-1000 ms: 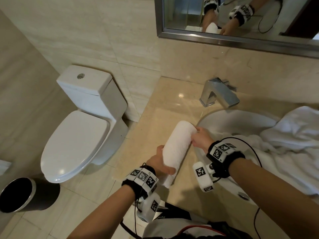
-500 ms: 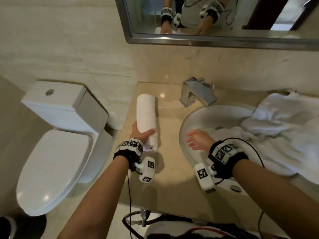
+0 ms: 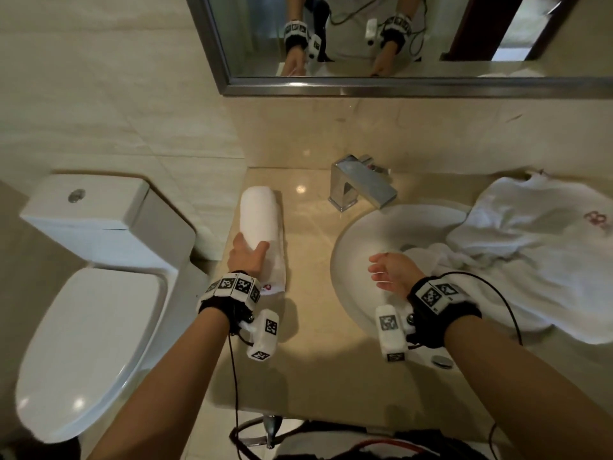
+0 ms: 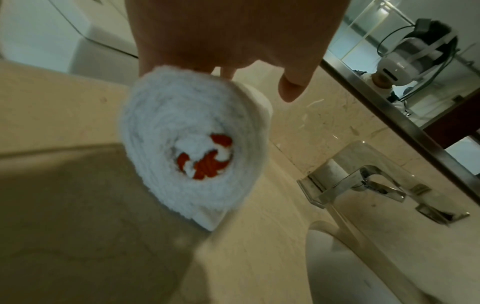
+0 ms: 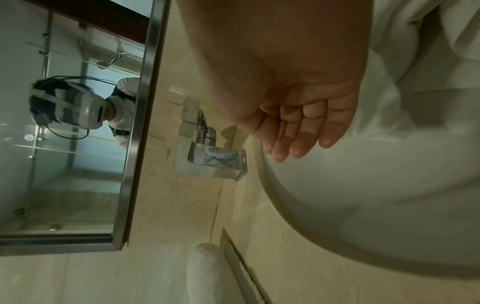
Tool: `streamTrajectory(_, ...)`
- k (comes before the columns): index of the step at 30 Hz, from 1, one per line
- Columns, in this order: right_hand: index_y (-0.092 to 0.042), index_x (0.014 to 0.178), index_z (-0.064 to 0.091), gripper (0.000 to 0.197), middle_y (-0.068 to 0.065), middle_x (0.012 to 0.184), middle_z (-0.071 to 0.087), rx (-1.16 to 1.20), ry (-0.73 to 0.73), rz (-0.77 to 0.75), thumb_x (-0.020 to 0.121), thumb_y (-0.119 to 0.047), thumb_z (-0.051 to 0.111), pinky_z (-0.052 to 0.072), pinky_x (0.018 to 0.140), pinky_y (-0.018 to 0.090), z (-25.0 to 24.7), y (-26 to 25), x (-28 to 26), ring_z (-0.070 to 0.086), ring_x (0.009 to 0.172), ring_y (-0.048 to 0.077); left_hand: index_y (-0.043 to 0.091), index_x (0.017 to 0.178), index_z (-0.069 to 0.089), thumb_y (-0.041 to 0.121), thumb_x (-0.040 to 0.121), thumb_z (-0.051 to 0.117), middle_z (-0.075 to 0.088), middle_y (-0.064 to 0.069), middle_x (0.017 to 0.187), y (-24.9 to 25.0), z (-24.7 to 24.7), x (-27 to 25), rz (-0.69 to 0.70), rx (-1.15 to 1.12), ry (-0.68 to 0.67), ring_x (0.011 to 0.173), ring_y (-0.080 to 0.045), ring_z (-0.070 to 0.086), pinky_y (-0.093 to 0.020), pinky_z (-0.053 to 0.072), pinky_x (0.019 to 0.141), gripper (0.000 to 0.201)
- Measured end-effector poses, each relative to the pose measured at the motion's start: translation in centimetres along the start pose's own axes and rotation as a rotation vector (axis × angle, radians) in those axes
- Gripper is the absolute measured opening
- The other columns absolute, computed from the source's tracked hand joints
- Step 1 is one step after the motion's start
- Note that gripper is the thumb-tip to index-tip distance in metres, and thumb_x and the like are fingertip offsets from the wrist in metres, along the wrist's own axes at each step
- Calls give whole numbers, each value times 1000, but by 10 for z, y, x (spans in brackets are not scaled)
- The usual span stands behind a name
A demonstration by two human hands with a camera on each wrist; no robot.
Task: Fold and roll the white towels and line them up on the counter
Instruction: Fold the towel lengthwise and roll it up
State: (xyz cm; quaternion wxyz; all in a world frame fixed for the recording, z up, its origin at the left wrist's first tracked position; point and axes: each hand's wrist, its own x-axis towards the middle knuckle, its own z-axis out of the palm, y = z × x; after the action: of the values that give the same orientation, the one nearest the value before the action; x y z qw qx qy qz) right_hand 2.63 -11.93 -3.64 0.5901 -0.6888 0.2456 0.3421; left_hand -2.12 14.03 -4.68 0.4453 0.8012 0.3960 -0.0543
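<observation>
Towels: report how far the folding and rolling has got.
Done: one rolled towel lies on the counter left of the sink, its end pointing at the wall. In hand: the left hand holds its near end, setting it in place; the right hand is open over the sink. Left: the loose towels heaped across the sink's right side are unfolded.

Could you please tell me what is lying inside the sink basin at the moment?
Crumpled white towels spill from the counter into the sink on its right side. The right hand hovers open above it. The basin floor beneath them is hidden.
</observation>
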Motion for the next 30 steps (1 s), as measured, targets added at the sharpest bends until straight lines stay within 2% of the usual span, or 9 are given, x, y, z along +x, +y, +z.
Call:
streamTrajectory(4,-17,75,52,21,2,70,52,18,1,-7,94,-13,46,36,58,24,-9,1,-3,46,60,14,14,145,21,35,88,53,41,-21,139,-4,-2,-8,46,106,34,123,-41,43,-49,38,103,69)
streamTrajectory(9,-16,74,52,21,2,67,52,-7,-3,-5,93,-11,46,34,54,23,-18,6,-6,45,56,14,12,146,21,31,91,50,36,-22,142,-8,-6,-14,65,233,53,126,-40,40,-45,36,105,65)
streamTrajectory(12,-16,74,53,21,1,64,52,-24,4,-1,93,-10,46,34,51,21,-21,8,-7,45,54,13,13,146,22,27,92,48,32,-20,144,-10,-9,-15,75,222,57,128,-37,37,-44,34,105,62)
streamTrajectory(16,-15,74,52,22,3,67,51,-28,0,-15,93,-9,44,33,53,22,-21,9,-11,44,55,14,13,146,23,24,93,45,30,-17,146,-10,-11,-16,64,183,103,131,-35,35,-46,32,108,59)
streamTrajectory(18,-15,74,52,22,3,66,52,-32,-2,-18,93,-9,44,33,53,23,-21,8,-12,44,56,15,11,144,26,23,93,45,32,-18,145,-8,-12,-17,62,210,102,130,-35,35,-45,32,106,56)
streamTrajectory(21,-15,74,53,21,0,52,56,-34,3,-17,92,-9,44,34,53,23,-20,6,-12,45,55,15,5,137,33,22,91,46,37,-21,138,-9,-12,-17,68,230,101,124,-37,40,-43,35,100,51)
streamTrajectory(24,-15,74,54,21,3,63,54,-41,-2,-18,92,-9,44,34,54,23,-18,7,-12,45,56,15,-1,133,41,17,92,43,43,-23,136,-12,-14,-14,55,215,142,122,-39,44,-42,36,102,44)
streamTrajectory(27,-14,75,54,21,4,68,52,-46,-6,-23,92,-9,43,34,54,24,-16,9,-11,45,57,15,4,128,53,9,95,39,43,-19,138,-13,-19,-12,168,262,127,126,-34,41,-37,30,108,37)
streamTrajectory(30,-14,74,54,22,5,68,52,-63,-6,-25,92,-9,43,34,54,24,-12,9,-9,45,57,16,12,118,63,0,91,43,37,-12,141,-13,-18,-15,332,253,32,131,-28,37,-32,26,112,35)
